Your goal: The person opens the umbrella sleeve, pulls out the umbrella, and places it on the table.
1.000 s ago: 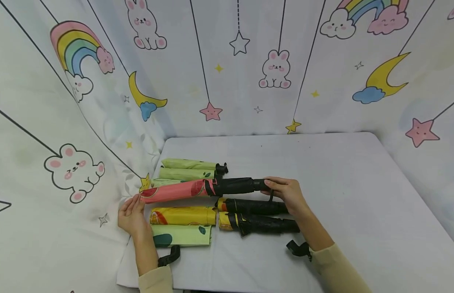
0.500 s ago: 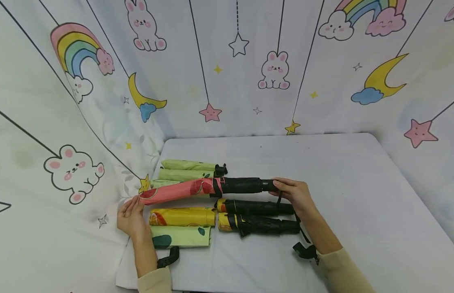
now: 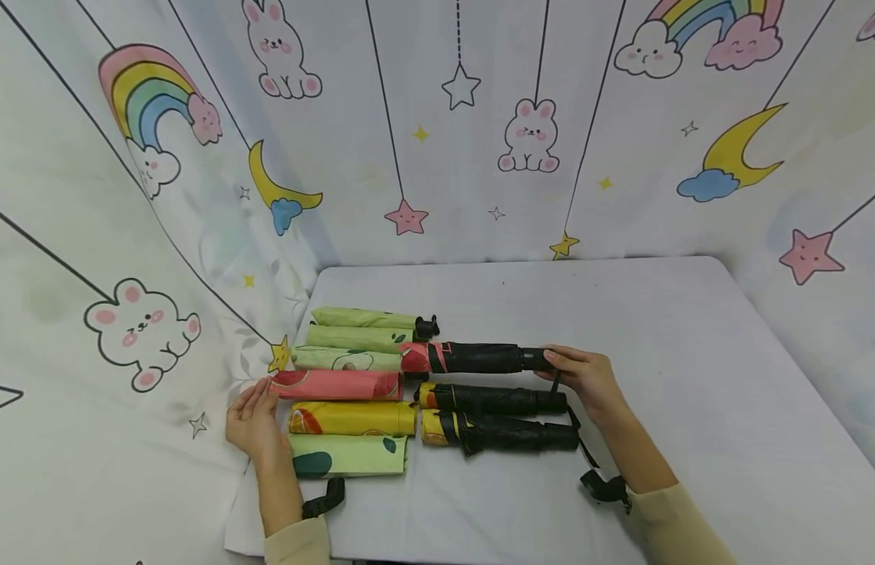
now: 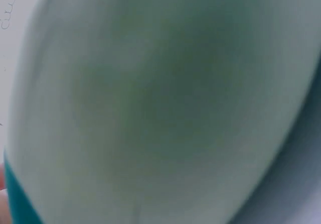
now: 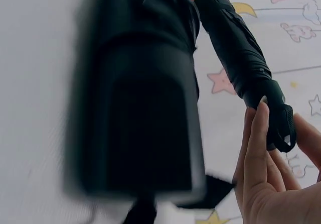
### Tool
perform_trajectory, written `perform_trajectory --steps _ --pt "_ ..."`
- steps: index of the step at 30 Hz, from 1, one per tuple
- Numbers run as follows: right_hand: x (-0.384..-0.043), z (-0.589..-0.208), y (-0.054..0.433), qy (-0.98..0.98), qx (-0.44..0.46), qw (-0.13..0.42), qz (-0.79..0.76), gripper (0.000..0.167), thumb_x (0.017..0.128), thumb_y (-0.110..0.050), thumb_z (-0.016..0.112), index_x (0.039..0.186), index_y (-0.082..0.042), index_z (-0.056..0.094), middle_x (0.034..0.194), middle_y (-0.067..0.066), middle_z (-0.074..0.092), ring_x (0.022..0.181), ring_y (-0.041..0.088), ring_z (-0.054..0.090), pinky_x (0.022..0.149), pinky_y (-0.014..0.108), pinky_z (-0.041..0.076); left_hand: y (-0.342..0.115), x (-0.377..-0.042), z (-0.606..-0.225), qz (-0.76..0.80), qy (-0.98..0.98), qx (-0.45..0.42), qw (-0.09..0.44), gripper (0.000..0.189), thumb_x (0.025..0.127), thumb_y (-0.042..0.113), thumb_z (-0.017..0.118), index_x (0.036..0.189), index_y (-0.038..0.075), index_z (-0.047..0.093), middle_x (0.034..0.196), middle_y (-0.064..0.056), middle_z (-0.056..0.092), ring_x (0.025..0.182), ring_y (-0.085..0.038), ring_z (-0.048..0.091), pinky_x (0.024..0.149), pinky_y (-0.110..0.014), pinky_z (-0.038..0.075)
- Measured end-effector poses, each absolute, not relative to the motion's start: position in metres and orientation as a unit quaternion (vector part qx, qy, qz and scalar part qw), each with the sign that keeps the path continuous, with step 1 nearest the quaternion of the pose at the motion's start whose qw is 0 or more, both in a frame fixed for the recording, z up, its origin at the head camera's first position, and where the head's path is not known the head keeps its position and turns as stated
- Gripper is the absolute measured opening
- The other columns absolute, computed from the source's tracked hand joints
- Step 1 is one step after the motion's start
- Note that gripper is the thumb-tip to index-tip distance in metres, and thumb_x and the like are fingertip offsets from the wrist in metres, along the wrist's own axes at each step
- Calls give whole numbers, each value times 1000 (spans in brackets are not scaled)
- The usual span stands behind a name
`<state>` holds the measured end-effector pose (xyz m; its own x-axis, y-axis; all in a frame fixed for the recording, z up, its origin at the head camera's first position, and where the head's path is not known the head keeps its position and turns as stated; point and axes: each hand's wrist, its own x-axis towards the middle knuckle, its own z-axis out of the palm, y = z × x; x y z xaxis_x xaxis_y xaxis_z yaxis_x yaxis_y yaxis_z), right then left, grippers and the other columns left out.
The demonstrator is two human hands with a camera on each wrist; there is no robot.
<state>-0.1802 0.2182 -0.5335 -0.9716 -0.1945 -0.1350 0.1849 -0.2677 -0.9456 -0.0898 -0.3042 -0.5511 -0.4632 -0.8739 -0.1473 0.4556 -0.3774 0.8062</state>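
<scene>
White bench (image 3: 649, 337): pink sleeve (image 3: 338, 385) now parted from its umbrella (image 3: 483, 358).
Left hand (image 3: 256, 417): fingers pinching sleeve's end; right hand (image 3: 588, 380): fingers pinching handle (image 3: 536, 359). Withdrawal looks complete.

Head view: illumination bright, even and diffuse. Shadows on the desk (image 3: 663, 353) soft and faint; printed curtain (image 3: 472, 188) behind the desk legible. Left wrist view: dim; near greenish surface (image 4: 150, 93) wholly defocused. Right wrist view: dim; near black object (image 5: 145, 133) blurred, right hand (image 5: 271, 186) sharper.

A blurred greenish shape (image 4: 150, 108) dominates the left wrist view; the right one crops the right grip (image 5: 278, 196).
</scene>
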Motion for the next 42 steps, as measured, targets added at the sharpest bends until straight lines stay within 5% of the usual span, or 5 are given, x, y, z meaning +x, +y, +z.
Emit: perform_trajectory --steps 12,23,42 --pt "-182 -549 246 588 -12 127 -798 33 98 -5 73 126 13 68 115 7 76 94 22 78 92 37 60 -305 -90 -554 -778 -357 286 431 35 83 -27 69 113 -11 60 103 -21 75 96 -28 77 81 -29 63" --pt "-186 -562 264 626 -58 170 -759 50 101 -8 69 141 17 52 128 6 72 101 27 77 99 38 57 -305 -92 -554 -777 -363 284 429 33 84 -26 69 113 -11 60 105 -23 75 98 -30 76 83 -31 62" --pt "-201 -567 285 699 -113 276 -650 46 101 -15 70 139 9 61 133 12 70 104 34 75 95 33 60 -306 -89 -557 -776 -369 295 419 35 84 -24 71 115 -10 60 104 -20 75 99 -28 76 85 -31 61"
